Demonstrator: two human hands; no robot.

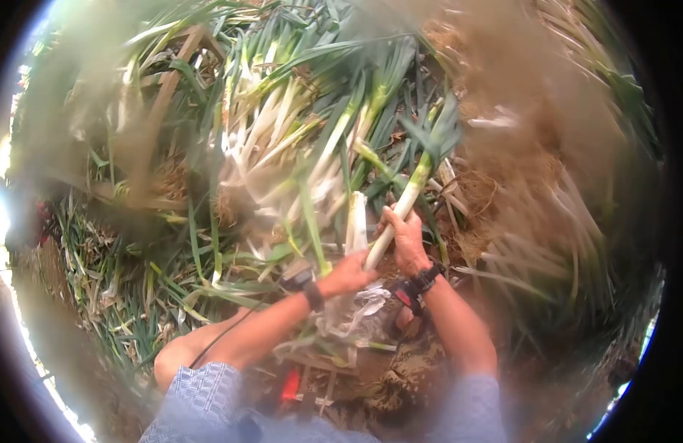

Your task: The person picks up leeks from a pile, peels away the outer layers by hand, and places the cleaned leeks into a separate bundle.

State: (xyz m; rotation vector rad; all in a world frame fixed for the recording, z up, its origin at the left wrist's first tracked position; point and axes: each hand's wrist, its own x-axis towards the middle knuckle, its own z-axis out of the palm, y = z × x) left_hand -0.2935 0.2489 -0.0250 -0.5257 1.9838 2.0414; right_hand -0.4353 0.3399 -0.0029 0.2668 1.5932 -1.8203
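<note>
A leek (410, 193) with a white stalk and dark green leaves slants up and to the right in front of me. My right hand (406, 240) is closed around its white stalk, with a small dark tip showing by the fingers that I cannot identify. My left hand (347, 274) is closed at the stalk's lower end, fingers curled and partly hidden from above. Another white stalk (357, 221) stands just beyond my left hand. Dark bands with devices circle both wrists.
A large heap of leeks (282, 111) spreads ahead of me. More leeks (555, 244) lie on the right, blurred by smears on the lens. Leaf scraps (127, 295) cover the ground at left, and a wooden frame (168, 92) stands among them.
</note>
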